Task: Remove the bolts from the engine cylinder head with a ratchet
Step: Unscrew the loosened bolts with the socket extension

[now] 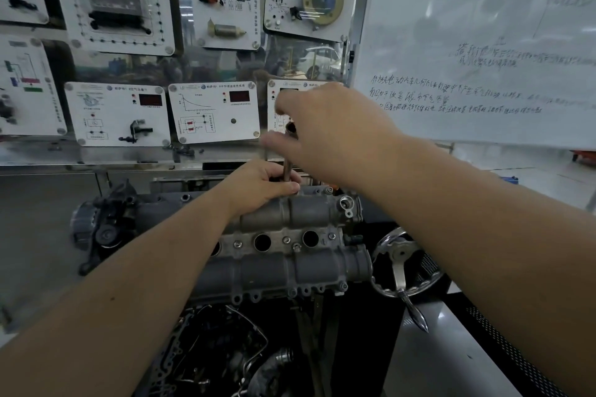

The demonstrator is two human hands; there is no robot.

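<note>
Both forearms reached in from the bottom corners, nearest the camera, and met over the far edge of the engine head (290,226). That grey casting lay with its long axis running left to right, three round holes in a row along its middle and small bolts (329,191) showing at its right end.

At the back edge, the left hand (261,184) was curled closed around the lower part of a thin metal shaft (287,167) — the ratchet's extension, standing nearly upright with its lower end hidden behind the fingers. Just above, the right hand (329,132) was closed over the top of the tool, thumb and fingers blurred; the ratchet's head could not be made out under the palm.

Right of the engine head stood a shiny handwheel (403,259). Behind it all hung white training panels (213,113) and a whiteboard (477,42) with handwriting.
</note>
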